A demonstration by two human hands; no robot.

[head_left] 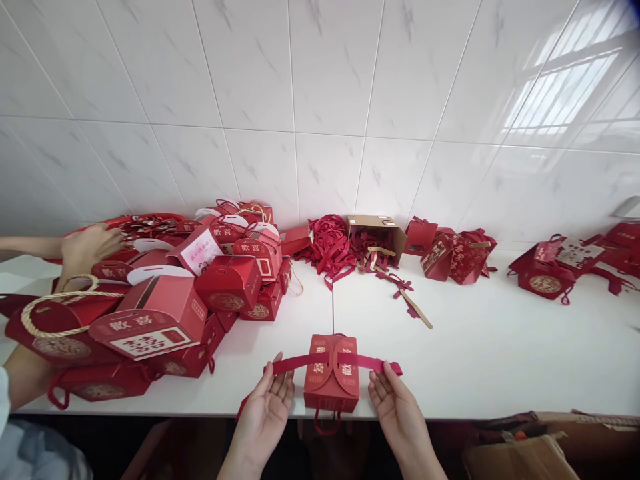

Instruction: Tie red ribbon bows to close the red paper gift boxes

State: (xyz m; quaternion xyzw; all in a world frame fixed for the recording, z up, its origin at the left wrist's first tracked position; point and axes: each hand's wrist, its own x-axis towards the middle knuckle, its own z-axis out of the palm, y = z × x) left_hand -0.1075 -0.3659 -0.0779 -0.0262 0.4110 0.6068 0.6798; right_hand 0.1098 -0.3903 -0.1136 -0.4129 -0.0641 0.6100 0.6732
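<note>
A small red gift box [318,393] with gold characters stands at the front edge of the white table, its curved flaps closed on top and a cord loop hanging at the front. A dark red ribbon [370,362] passes through the flaps and stretches out to both sides. Left of the box, my left hand [267,407], palm up, pinches one ribbon end between thumb and index finger. On the other side my right hand [397,407] pinches the opposite end the same way. Neither hand touches the box.
Many red boxes [230,283] are piled at the left, where another person's hands [93,247] reach in. Along the wall lie heaped ribbons [330,247] and an open cardboard box [397,235]. More red boxes [545,280] stand right. Cardboard [520,459] sits below the table's edge.
</note>
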